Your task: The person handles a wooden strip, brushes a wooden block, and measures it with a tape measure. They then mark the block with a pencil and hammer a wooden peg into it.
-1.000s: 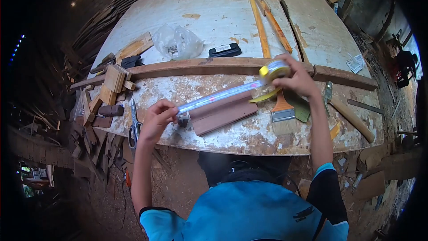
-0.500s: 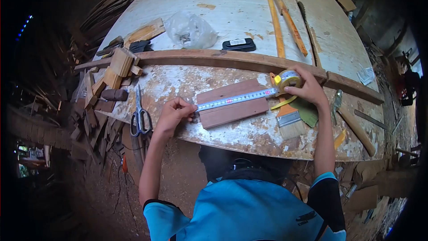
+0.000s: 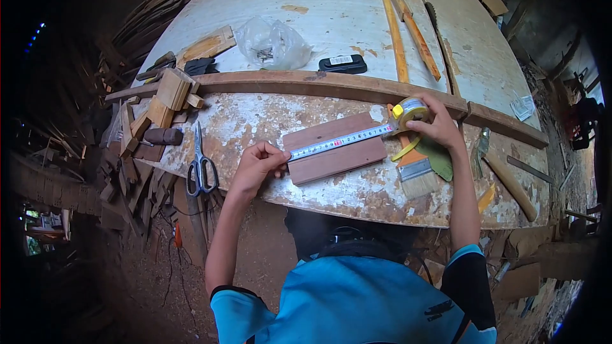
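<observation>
A tape measure (image 3: 410,113) with a yellow button is gripped in my right hand (image 3: 437,126). Its white blade runs left across a reddish-brown wooden block (image 3: 338,164). At the block's left end, my left hand (image 3: 260,165) pinches the tip of the blade between thumb and fingers. The block lies flat and slightly slanted on the worn table (image 3: 242,121). Partly under the tape measure and my right hand rests a paintbrush (image 3: 417,175) with an orange handle, beside a green piece (image 3: 438,158).
Scissors (image 3: 201,169) lie left of my left hand. A long wooden bar (image 3: 274,81) crosses the table behind the block. Beyond it sit a plastic bag (image 3: 274,44) and a black case (image 3: 343,64). A hammer (image 3: 508,181) is at right; wood offcuts (image 3: 171,92) pile at left.
My left hand has shifted slightly right with the blade's tip, now at the block's left edge. The block's near part has slid slightly right. My right hand stays nearly in place.
</observation>
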